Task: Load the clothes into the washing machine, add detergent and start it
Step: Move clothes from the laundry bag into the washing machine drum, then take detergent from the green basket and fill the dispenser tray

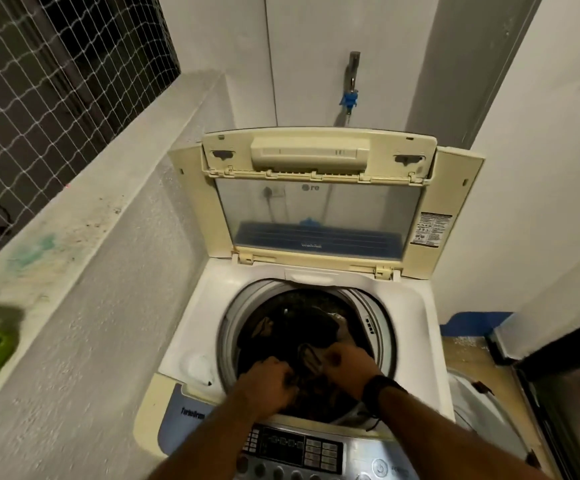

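Clothes (pixel 302 344) in drum, both hands apparently gripping them

Both forearms extended forward, left hand (pixel 268 378) and right hand (pixel 345 363) fisted, fingers curled

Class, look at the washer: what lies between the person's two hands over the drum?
In the head view, dark clothes bunch between the left hand and right hand, both gripping them over the drum.
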